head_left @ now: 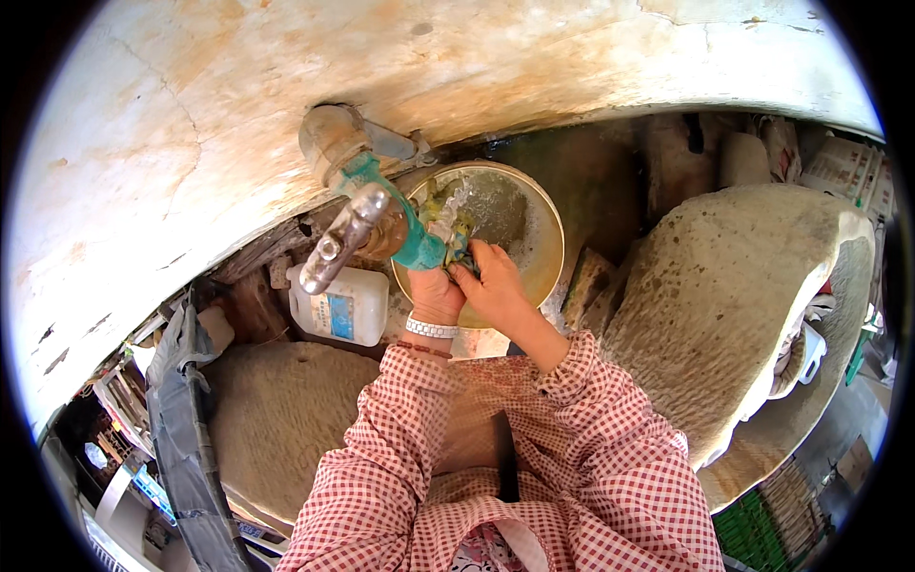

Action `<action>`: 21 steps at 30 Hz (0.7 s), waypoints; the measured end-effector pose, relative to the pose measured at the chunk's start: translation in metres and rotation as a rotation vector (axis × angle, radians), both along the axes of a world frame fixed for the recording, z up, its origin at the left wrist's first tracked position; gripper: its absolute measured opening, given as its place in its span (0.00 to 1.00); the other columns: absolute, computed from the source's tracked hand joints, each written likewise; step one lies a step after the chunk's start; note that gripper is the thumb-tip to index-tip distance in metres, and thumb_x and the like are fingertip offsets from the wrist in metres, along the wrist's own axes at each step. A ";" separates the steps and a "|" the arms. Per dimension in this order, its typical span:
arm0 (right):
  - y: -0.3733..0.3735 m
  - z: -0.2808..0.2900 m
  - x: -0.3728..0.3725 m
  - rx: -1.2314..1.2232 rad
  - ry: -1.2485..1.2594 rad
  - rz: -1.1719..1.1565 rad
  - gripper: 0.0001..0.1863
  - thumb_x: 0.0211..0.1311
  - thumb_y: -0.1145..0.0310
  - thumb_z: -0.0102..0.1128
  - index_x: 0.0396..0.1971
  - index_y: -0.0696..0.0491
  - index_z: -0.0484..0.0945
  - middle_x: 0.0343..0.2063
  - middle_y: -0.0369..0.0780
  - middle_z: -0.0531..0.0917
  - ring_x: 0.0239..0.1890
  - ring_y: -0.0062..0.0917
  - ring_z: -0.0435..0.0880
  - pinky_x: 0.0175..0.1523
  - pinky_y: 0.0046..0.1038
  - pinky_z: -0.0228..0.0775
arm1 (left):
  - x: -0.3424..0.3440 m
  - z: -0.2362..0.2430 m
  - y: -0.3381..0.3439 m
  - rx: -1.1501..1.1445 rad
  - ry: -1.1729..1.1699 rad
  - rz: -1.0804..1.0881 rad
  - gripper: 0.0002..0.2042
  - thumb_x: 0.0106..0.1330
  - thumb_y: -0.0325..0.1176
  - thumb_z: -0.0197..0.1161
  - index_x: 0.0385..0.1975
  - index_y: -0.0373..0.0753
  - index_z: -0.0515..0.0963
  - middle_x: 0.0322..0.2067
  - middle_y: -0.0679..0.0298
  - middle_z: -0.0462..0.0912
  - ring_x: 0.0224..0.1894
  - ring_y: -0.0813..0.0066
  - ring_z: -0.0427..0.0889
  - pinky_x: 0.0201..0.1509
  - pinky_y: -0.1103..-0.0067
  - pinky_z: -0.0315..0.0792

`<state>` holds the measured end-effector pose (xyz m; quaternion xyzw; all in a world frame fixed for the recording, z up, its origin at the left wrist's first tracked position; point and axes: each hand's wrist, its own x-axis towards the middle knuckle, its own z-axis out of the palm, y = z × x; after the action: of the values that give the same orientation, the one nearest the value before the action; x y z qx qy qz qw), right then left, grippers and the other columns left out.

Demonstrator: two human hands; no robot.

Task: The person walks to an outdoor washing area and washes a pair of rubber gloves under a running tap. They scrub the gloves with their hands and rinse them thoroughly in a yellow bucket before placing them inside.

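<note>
Both my hands are over a round pale bucket [560, 238] that holds cloudy, splashing water [496, 205]. Between them is a small wet bundle in yellow, green and dark blue [461, 238], which looks like a rag. My right hand [496, 286] closes its thumb and fingers on the bundle from the right. Close against it, my left hand [436, 296] is partly covered by the tap, and its fingers are hidden. The metal tap [348, 234], with green wrapping [416, 243] round its spout, juts from the wall just above my left hand.
A white plastic jug [367, 305] with a blue label stands left of the bucket. Large rough stone blocks flank me, one at the left [286, 400] and one at the right [724, 286]. The stained wall [219, 124] rises ahead. Dark sheeting [186, 429] hangs at far left.
</note>
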<state>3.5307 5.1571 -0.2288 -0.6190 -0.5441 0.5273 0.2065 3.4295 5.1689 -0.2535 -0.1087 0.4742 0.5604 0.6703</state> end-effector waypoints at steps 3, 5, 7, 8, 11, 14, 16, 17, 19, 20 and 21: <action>-0.001 0.011 0.007 -0.002 0.042 0.080 0.24 0.54 0.62 0.56 0.47 0.61 0.66 0.34 0.54 0.76 0.37 0.47 0.74 0.41 0.39 0.67 | -0.004 0.008 0.000 0.044 -0.189 -0.037 0.12 0.63 0.33 0.54 0.42 0.32 0.71 0.38 0.56 0.78 0.39 0.67 0.78 0.43 0.76 0.75; -0.002 0.029 0.017 -0.072 0.091 0.188 0.22 0.53 0.63 0.56 0.45 0.61 0.67 0.33 0.53 0.76 0.36 0.46 0.75 0.39 0.36 0.68 | -0.013 0.017 0.003 0.098 -0.417 0.006 0.13 0.62 0.32 0.55 0.42 0.30 0.70 0.42 0.54 0.76 0.42 0.66 0.77 0.44 0.76 0.75; -0.004 0.038 0.022 -0.129 0.191 0.176 0.20 0.53 0.64 0.56 0.43 0.62 0.67 0.32 0.52 0.76 0.35 0.43 0.76 0.39 0.34 0.68 | -0.023 -0.008 -0.004 0.068 -0.435 0.170 0.15 0.57 0.25 0.56 0.43 0.28 0.69 0.46 0.52 0.72 0.45 0.63 0.74 0.43 0.77 0.74; -0.003 0.043 0.027 -0.156 0.237 0.168 0.20 0.53 0.65 0.56 0.42 0.62 0.68 0.31 0.51 0.76 0.35 0.42 0.76 0.40 0.33 0.68 | -0.025 -0.016 -0.003 0.073 -0.435 0.228 0.16 0.55 0.24 0.56 0.44 0.27 0.68 0.47 0.51 0.72 0.46 0.62 0.73 0.43 0.77 0.74; 0.008 0.059 0.052 -0.187 0.249 0.211 0.20 0.53 0.64 0.56 0.42 0.62 0.68 0.30 0.49 0.76 0.34 0.36 0.77 0.39 0.31 0.68 | -0.030 -0.021 -0.002 0.074 -0.475 0.266 0.18 0.51 0.21 0.55 0.45 0.29 0.69 0.47 0.51 0.72 0.46 0.60 0.72 0.45 0.75 0.72; 0.006 0.032 0.095 -0.373 0.383 -0.013 0.18 0.54 0.68 0.54 0.43 0.61 0.68 0.31 0.42 0.76 0.38 0.27 0.76 0.39 0.26 0.71 | -0.015 -0.002 0.004 0.092 -0.459 0.108 0.21 0.52 0.22 0.56 0.49 0.34 0.68 0.43 0.56 0.75 0.45 0.64 0.73 0.49 0.69 0.70; 0.010 0.015 0.098 -0.512 0.553 -0.274 0.17 0.56 0.69 0.52 0.44 0.60 0.67 0.33 0.39 0.76 0.38 0.25 0.76 0.38 0.25 0.73 | -0.016 -0.001 0.005 0.040 -0.379 -0.048 0.21 0.52 0.23 0.57 0.49 0.37 0.69 0.40 0.60 0.77 0.45 0.66 0.74 0.50 0.67 0.70; 0.017 0.011 0.098 -0.575 0.611 -0.428 0.17 0.56 0.70 0.51 0.45 0.59 0.67 0.34 0.38 0.75 0.38 0.24 0.76 0.37 0.25 0.74 | -0.016 0.000 0.006 0.015 -0.341 -0.128 0.20 0.52 0.24 0.57 0.48 0.38 0.70 0.39 0.61 0.78 0.44 0.67 0.74 0.51 0.66 0.69; 0.030 -0.002 0.097 -0.616 0.672 -0.625 0.17 0.56 0.72 0.49 0.47 0.57 0.65 0.37 0.38 0.74 0.37 0.23 0.76 0.36 0.25 0.76 | -0.010 0.004 0.007 -0.052 -0.270 -0.186 0.17 0.53 0.24 0.57 0.45 0.41 0.72 0.34 0.65 0.78 0.43 0.69 0.75 0.50 0.66 0.70; 0.038 -0.006 0.092 -0.594 0.679 -0.664 0.18 0.56 0.73 0.49 0.49 0.57 0.65 0.38 0.38 0.73 0.37 0.23 0.76 0.35 0.25 0.77 | -0.006 0.004 0.008 -0.101 -0.235 -0.181 0.17 0.53 0.24 0.57 0.45 0.41 0.72 0.33 0.65 0.78 0.43 0.69 0.76 0.49 0.66 0.70; 0.043 -0.006 0.086 -0.571 0.685 -0.703 0.19 0.56 0.74 0.48 0.50 0.56 0.64 0.39 0.38 0.73 0.37 0.23 0.75 0.34 0.26 0.78 | -0.004 0.004 0.009 -0.150 -0.201 -0.175 0.16 0.53 0.24 0.57 0.44 0.42 0.73 0.33 0.65 0.78 0.42 0.69 0.76 0.49 0.66 0.71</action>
<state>3.6171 5.2004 -0.2350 -0.5878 -0.0430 0.7238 0.3588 3.4254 5.1781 -0.2496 -0.1720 0.4528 0.4491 0.7508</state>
